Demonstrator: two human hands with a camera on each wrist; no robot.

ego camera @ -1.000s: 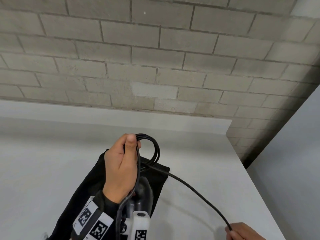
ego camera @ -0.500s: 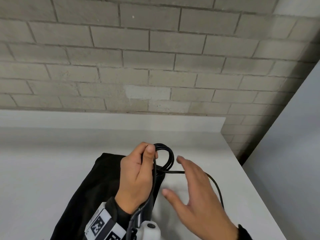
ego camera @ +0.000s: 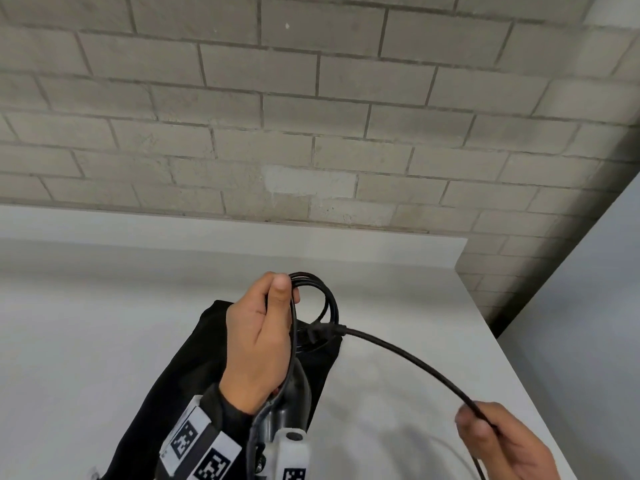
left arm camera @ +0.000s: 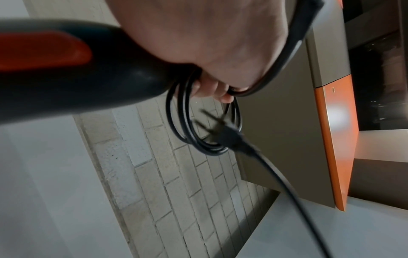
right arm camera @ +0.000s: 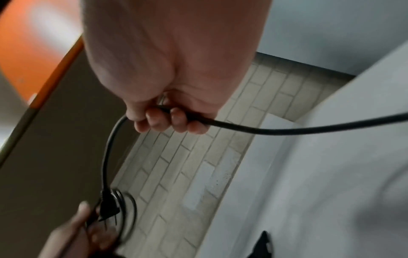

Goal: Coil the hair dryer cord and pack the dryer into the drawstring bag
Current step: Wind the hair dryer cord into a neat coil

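Note:
My left hand point(ego camera: 277, 299) is raised above the table and grips the hair dryer point(ego camera: 294, 393) together with several loops of its black cord point(ego camera: 327, 299). The left wrist view shows the dryer's black and orange body point(left arm camera: 44, 52) in the palm, with the coil point(left arm camera: 187, 125) hanging below the fingers. The plug point(ego camera: 322, 334) lies across the coil, its prongs point(left arm camera: 205, 115) pointing into the loops. From the plug, the cord point(ego camera: 415, 362) runs taut to my right hand point(ego camera: 485, 427), which grips it low at the right. The black drawstring bag point(ego camera: 194, 358) lies flat under the left hand.
The white table point(ego camera: 104, 341) ends at a right edge point(ego camera: 502, 348) close to my right hand. A grey brick wall point(ego camera: 311, 116) stands behind it. An orange and brown cabinet point(left arm camera: 335, 139) shows in the wrist views.
Half a second ago my right hand was open beside the coil. It has since drawn back to the lower right with the cord in its grip, and the plug now sits at the loops.

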